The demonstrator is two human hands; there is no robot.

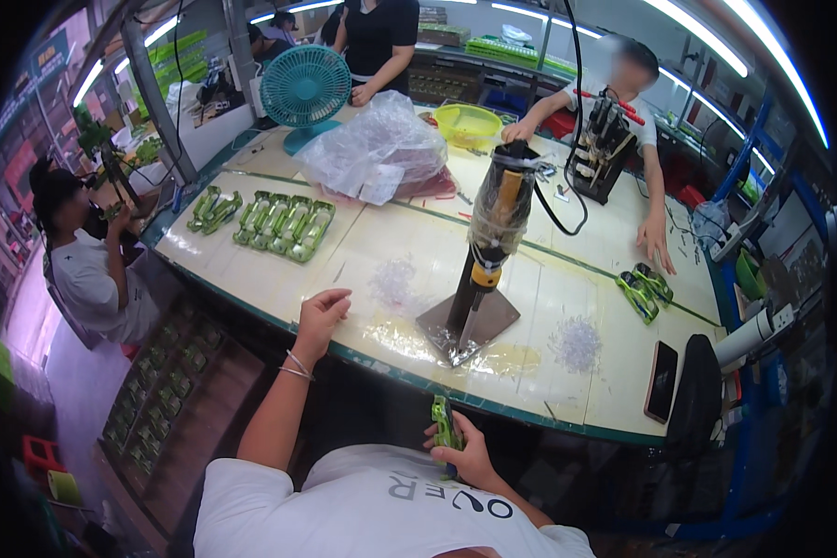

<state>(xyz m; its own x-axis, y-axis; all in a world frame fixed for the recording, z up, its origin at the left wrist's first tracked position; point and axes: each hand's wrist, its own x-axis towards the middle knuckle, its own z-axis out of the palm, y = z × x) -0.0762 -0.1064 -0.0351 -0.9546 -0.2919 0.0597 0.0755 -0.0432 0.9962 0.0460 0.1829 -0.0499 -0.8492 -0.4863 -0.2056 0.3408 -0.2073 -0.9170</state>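
Observation:
My right hand (470,454) is close to my body, below the table edge, wrapped round a green plastic part (445,423) with dark portions. Above the table's near edge is my left hand (322,322), a bangle on its wrist. Its fingers are curled to the thumb; anything pinched there is too small to make out. Beyond it lies a scatter of small clear pieces (392,282). A plastic-wrapped tool on a stand (493,242) rises between my hands from a metal base plate (495,321), with a cable running up from it.
Green parts (285,226) lie in a row at left, others (644,293) at right. Another clear pile (575,345) and a phone (660,381) are nearer. A fan (305,86), plastic bag (381,149) and yellow basket (468,125) stand behind. A co-worker (632,74) reaches across opposite.

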